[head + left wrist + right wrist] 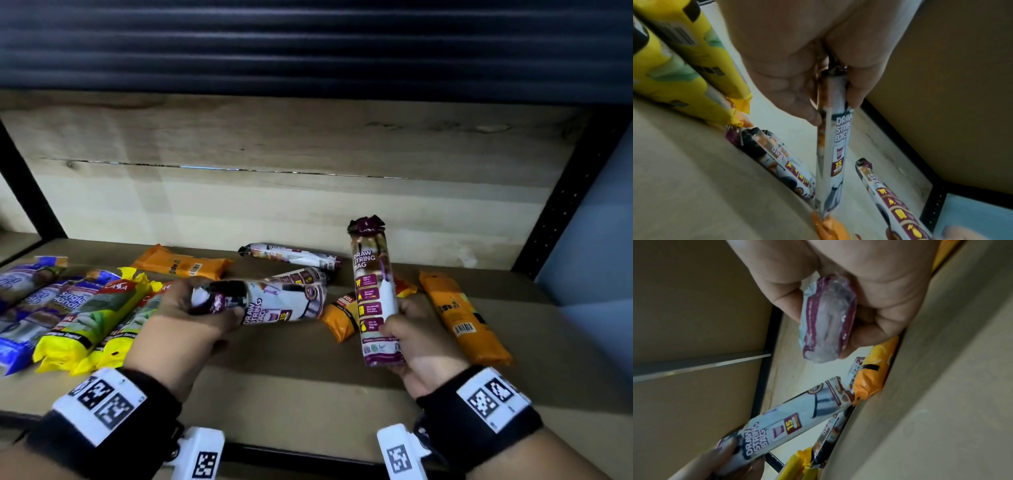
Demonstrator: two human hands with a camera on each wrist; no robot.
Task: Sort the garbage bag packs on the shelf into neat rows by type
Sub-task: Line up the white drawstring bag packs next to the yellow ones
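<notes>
Both curled, left hand (191, 308) gripping drawstring pack (274, 301), right hand (418, 339) another

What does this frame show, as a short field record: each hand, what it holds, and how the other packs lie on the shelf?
left hand: grips a draw string bag pack by one end, held roughly level
right hand: grips a second draw string pack near its lower end, upright
sorted so far: blue packs and yellow packs side by side at left
loose: orange packs, more draw string packs behind
shelf: wooden board
</notes>
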